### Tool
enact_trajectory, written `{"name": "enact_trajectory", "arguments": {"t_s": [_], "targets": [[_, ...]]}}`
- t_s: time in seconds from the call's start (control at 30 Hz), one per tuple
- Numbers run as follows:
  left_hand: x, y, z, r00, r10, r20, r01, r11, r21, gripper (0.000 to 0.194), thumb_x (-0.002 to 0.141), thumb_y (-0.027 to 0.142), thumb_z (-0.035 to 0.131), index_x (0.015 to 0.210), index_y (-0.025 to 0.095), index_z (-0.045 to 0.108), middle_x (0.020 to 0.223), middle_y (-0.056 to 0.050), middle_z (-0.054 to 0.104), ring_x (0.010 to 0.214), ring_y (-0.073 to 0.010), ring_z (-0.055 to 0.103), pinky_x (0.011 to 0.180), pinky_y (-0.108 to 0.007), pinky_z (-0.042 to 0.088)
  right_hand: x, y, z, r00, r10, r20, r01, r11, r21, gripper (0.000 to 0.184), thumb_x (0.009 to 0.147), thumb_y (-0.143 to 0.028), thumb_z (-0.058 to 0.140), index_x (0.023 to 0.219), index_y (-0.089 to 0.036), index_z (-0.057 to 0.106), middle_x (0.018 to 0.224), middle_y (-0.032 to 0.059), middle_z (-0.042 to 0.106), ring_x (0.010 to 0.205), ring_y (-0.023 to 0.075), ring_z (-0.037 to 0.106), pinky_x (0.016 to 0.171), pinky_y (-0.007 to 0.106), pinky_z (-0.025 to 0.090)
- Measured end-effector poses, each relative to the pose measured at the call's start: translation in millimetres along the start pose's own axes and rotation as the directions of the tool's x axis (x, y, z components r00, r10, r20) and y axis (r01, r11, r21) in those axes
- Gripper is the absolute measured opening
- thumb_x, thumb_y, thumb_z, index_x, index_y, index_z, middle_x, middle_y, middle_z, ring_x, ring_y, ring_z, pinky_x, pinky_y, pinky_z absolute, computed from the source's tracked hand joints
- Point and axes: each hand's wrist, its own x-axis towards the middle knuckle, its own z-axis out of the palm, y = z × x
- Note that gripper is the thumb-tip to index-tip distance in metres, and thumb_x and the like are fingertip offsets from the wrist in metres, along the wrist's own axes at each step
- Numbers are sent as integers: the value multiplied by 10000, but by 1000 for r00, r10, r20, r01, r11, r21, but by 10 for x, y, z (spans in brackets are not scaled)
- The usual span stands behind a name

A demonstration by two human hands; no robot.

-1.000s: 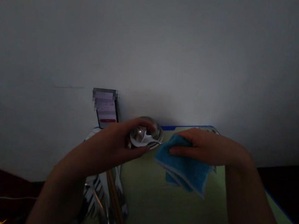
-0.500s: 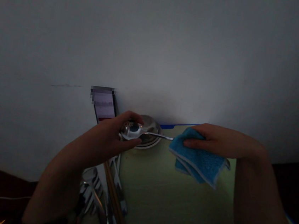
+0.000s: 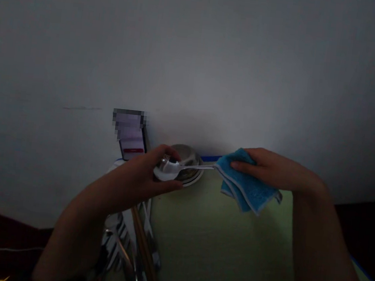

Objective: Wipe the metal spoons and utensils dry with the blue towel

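Note:
A shiny metal spoon (image 3: 168, 170) is held level in front of me, its bowl at the left and its handle running right. My left hand (image 3: 142, 171) curves around the bowl, with thumb and fingers on either side of it. A blue cloth (image 3: 246, 182) with pale edging is pinched in my right hand (image 3: 265, 166). The handle's far end disappears into that cloth. Behind and below the spoon sits a round metal bowl (image 3: 194, 157) with a pale rim, partly covered by my left hand.
A phone (image 3: 133, 137) leans against the grey wall (image 3: 215, 72). At the lower left, wooden chopsticks (image 3: 146, 257) lie beside several metal utensils (image 3: 121, 245), partly behind my left forearm. The light-green tabletop (image 3: 216, 246) has a blue edge strip (image 3: 210, 158) by the wall.
My right hand and the cloth have shifted slightly up, and the cloth's lower corner has swung up and left. The spoon's handle end has risen a little. My left thumb has moved slightly.

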Motion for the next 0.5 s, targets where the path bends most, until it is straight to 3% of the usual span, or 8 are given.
{"name": "enact_trajectory", "arguments": {"t_s": [0.3, 0.5], "targets": [[-15, 10, -5, 999, -17, 40, 17, 1000, 4, 416, 749, 481, 547, 1088, 259, 455, 919, -6, 605, 747, -180, 574, 634, -282, 450, -9, -31, 15, 999, 9, 37, -9, 1000, -9, 339, 812, -461, 400, 872, -175, 572, 847, 42, 648, 712, 162, 593, 605, 250, 416], [-7, 14, -70, 999, 12, -30, -15, 995, -103, 424, 753, 443, 568, 1102, 247, 425, 882, -2, 599, 728, -166, 575, 614, -263, 464, 1, -37, 1, 984, 5, 178, -13, 999, 43, 419, 762, -553, 428, 832, -166, 573, 795, 41, 632, 670, 163, 581, 548, 248, 407]]}}
